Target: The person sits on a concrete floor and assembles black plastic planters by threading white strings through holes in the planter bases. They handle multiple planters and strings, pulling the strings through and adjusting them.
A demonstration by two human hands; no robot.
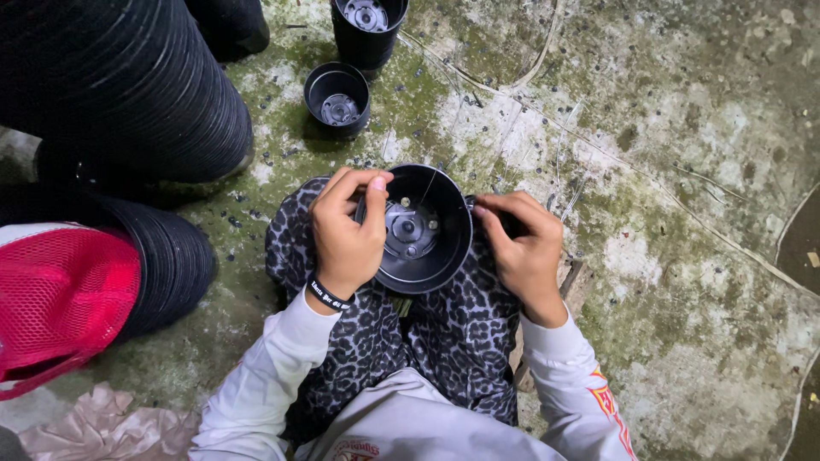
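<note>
Both hands (346,235) (525,252) grip black pot (440,256), w/ fingers

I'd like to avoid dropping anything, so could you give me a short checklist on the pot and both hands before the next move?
1. Left hand grips the rim of the black plastic pot: ok.
2. Right hand steadies the pot's other side: ok, though its fingertips are partly hidden.
3. Pot rests on the lap, opening up: ok.
4. Thin wire threaded through the pot's holes: cannot tell.
5. Spare pots stand upright on the concrete floor, apart from the hands: ok.
</note>
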